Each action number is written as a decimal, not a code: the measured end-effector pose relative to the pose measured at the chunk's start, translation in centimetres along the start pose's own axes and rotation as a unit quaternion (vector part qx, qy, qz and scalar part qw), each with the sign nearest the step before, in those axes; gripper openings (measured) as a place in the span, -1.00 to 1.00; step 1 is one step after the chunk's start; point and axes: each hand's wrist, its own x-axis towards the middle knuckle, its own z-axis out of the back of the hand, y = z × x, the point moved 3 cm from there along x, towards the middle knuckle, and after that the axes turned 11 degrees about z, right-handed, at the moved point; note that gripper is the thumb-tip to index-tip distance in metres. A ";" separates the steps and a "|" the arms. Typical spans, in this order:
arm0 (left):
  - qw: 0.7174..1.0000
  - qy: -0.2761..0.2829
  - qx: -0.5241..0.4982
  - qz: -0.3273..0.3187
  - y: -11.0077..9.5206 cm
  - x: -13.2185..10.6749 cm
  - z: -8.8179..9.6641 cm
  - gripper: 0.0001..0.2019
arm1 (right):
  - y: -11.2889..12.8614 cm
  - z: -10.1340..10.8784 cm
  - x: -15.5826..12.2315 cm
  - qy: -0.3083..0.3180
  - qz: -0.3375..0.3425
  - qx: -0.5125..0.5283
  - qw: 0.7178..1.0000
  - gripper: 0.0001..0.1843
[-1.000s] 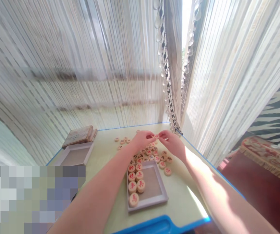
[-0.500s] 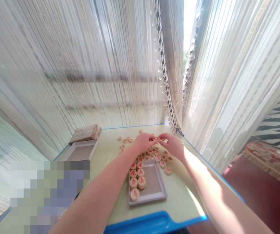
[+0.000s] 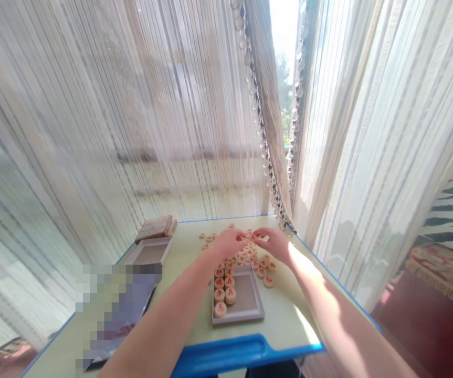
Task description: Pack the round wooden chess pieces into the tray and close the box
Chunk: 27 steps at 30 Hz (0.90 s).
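Note:
Both my hands reach over a loose pile of round wooden xiangqi pieces (image 3: 244,256) with red and dark characters. My left hand (image 3: 229,243) is curled with its fingertips drawn together; what they hold, if anything, is too small to make out. Close beside it, my right hand (image 3: 276,244) has thumb and forefinger bent around a red-marked xiangqi piece (image 3: 253,237). Nearer to me lies a shallow open box (image 3: 245,318). Along its left side stand two columns of red-marked pieces (image 3: 220,295), faces up; its right part shows bare bottom.
A second shallow box (image 3: 149,252) lies at the far left, in front of a worn, book-like stack (image 3: 154,228). A dark-edged item, partly blurred out, is on the left. The table has a blue rim (image 3: 226,353). Striped sheer curtains hang behind and to the right.
My view has shifted a little, so the table sits differently in the picture. My hands stay over the pile, their fingertips slightly farther apart. The pieces in the box look the same.

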 end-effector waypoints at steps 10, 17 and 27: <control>0.967 -0.045 -0.234 0.086 2.7 -6.7 3.1 -0.74 | 4.4 -0.9 -2.3 0.130 0.093 0.047 0.986 -0.82; 0.981 -0.086 -0.166 0.059 4.7 -7.2 1.8 -0.73 | 7.2 -1.3 -5.7 0.177 0.108 0.017 0.978 -0.84; 0.983 -0.078 -0.144 0.086 2.9 -8.2 2.4 -0.76 | 6.0 -1.8 -7.5 0.160 0.083 0.026 0.983 -0.83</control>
